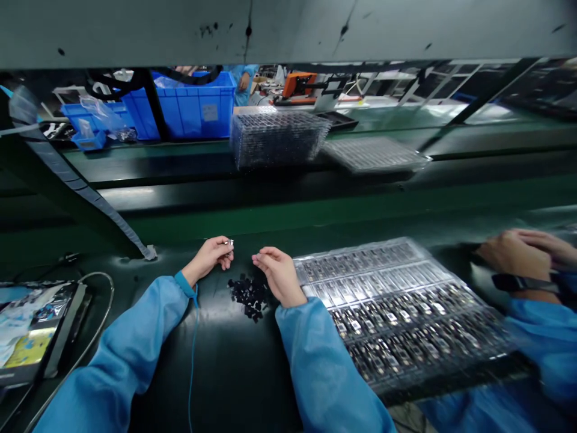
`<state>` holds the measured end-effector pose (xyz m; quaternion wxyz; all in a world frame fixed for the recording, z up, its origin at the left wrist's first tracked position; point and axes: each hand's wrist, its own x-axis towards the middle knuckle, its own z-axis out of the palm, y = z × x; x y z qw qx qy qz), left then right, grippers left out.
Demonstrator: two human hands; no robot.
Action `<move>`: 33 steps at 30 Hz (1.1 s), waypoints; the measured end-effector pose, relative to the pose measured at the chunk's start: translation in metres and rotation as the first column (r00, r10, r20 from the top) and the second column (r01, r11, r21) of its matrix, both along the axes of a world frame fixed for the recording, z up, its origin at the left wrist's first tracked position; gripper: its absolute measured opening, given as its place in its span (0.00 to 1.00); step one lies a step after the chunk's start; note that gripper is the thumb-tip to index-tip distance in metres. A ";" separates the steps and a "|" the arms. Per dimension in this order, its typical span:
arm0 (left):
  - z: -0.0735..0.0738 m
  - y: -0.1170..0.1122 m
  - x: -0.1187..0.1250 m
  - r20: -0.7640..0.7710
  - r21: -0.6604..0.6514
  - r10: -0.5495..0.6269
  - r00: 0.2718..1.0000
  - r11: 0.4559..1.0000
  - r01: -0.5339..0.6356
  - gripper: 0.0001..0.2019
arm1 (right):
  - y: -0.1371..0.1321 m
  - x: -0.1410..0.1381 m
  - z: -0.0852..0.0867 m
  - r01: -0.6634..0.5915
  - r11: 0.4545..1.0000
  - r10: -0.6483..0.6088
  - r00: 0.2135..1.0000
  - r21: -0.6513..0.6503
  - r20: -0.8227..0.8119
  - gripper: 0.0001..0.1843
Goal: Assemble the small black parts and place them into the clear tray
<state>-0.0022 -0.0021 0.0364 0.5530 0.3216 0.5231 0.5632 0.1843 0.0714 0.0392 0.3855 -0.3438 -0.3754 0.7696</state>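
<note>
Blue bins and a stack of clear trays line the far side of a dark green bench. Nearer, the left hand pinches a small shiny part between thumb and fingers, raised above the surface. Facing it, the right hand has its thumb and fingertips pressed together; whether anything sits between them is too small to tell. Just below both lies a loose heap of black pieces. Right of it, beside the right forearm, lies a clear compartment tray bearing rows of metallic parts. A co-worker's blurred hands are beyond the tray.
</note>
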 end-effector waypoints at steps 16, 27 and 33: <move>-0.006 0.005 0.034 -0.296 0.093 0.001 0.955 0.995 0.028 0.18 | -0.006 -0.001 -0.020 -0.137 0.967 0.109 0.984 0.213 0.138 0.22; -0.013 0.004 0.037 -0.265 0.119 0.119 0.957 0.989 -0.090 0.18 | -0.012 -0.006 -0.017 0.052 0.998 -0.049 0.996 0.028 -0.075 0.19; -0.013 0.011 0.030 -0.257 0.153 0.187 0.948 0.977 -0.152 0.19 | -0.010 -0.005 -0.017 0.076 0.985 -0.075 0.997 0.155 -0.017 0.18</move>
